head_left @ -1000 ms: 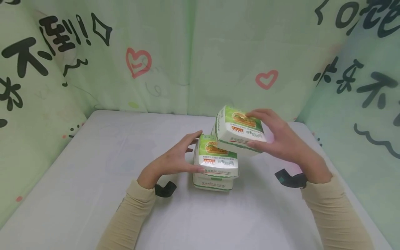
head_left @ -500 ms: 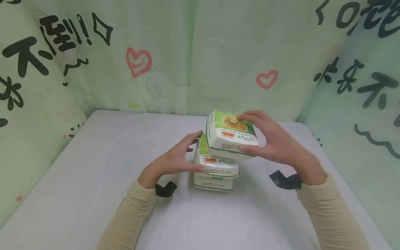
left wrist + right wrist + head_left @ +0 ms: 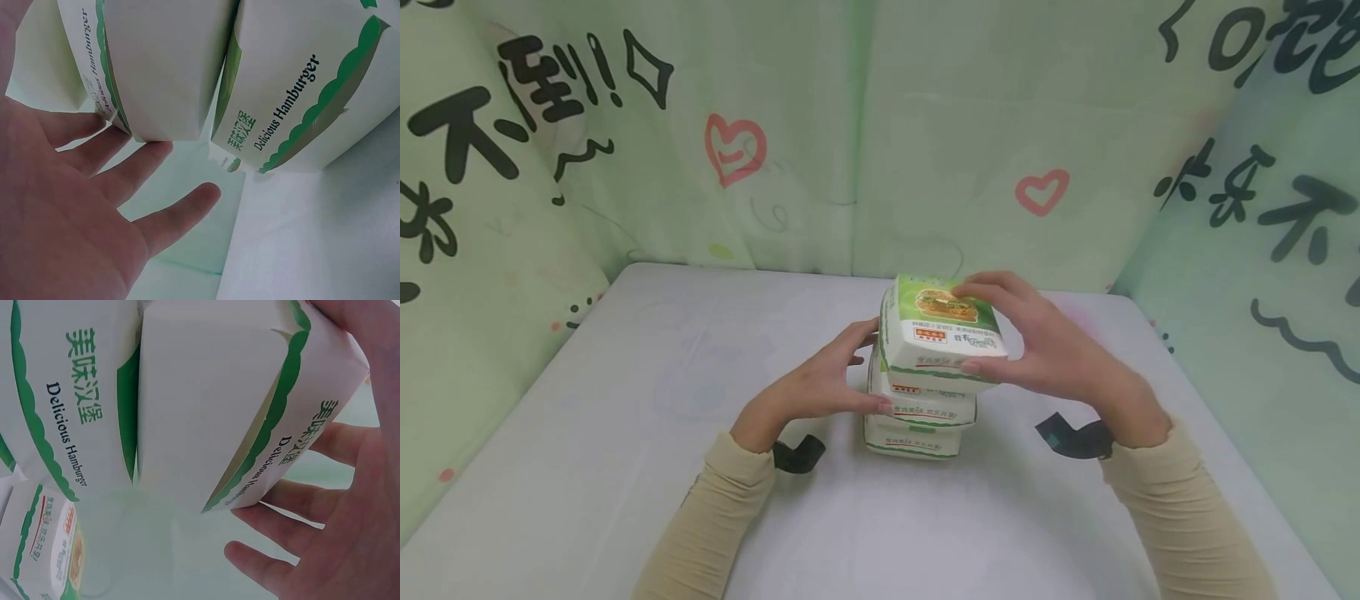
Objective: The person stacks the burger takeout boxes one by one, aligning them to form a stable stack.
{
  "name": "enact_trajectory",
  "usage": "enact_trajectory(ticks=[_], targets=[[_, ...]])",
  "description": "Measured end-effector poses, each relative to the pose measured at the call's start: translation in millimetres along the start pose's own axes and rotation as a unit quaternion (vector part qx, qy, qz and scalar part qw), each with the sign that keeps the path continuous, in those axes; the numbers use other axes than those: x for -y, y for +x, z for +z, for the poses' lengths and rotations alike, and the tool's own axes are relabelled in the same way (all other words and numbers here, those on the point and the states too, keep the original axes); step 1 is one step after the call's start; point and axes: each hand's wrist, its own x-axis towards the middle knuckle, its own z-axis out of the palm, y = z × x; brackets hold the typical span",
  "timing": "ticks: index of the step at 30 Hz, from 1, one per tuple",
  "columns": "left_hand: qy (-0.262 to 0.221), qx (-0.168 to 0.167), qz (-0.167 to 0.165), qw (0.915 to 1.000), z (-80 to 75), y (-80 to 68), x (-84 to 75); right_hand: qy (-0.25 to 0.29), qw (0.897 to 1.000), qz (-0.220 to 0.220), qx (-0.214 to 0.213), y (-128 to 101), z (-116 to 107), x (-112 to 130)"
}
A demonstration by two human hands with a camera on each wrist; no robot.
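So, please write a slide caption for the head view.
Right hand holds the top hamburger box over the middle box, touched by the left hand; the bottom box rests on the table.

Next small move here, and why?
Probably ease the top box slightly left and down, to seat it squarely on the middle box. In the head view it juts past the middle box's right side; the right grip holds it there while the left grip braces the middle box. Whether the boxes touch, I can't tell.
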Motion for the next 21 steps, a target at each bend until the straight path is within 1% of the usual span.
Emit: enact_trajectory(ticks=[15, 21], targets=[[-0.002, 0.002, 0.002, 1.0, -0.3, 0.9, -0.2, -0.014, 1.0, -0.027, -0.006, 0.8, 5.2, 6.6], [-0.005, -0.001, 0.001, 1.0, -0.3, 1.1, 0.0, -0.021, 0.999, -0.026, -0.007, 0.8, 7.2, 8.2]])
